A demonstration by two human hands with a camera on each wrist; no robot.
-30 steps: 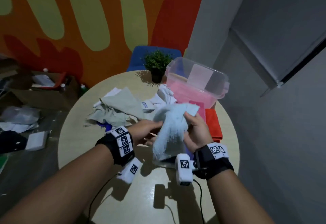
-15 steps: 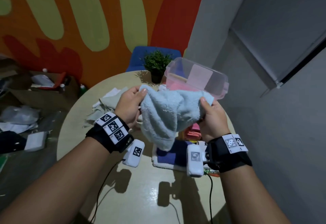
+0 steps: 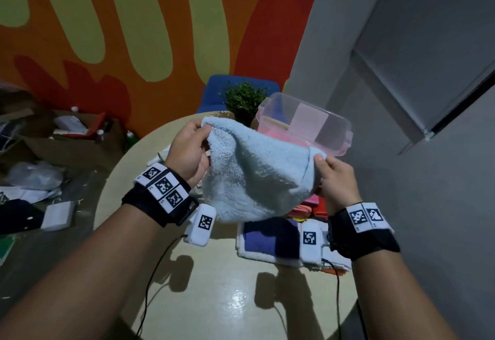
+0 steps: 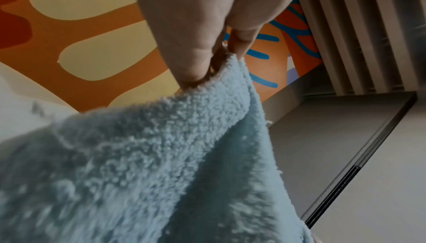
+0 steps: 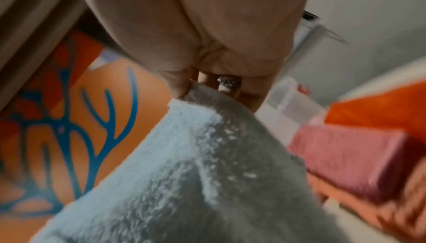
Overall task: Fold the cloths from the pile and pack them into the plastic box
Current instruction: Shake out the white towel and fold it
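Blue cloth [image 3: 257, 176] had been a bunched lump a second before; now it was pulled wide and held up over the table [image 3: 222, 299], near the plastic box [image 3: 305, 128]. Left hand [image 3: 187, 152] and right hand [image 3: 334, 179] each pinched a top corner with curled fingers. It looked ready to fold.
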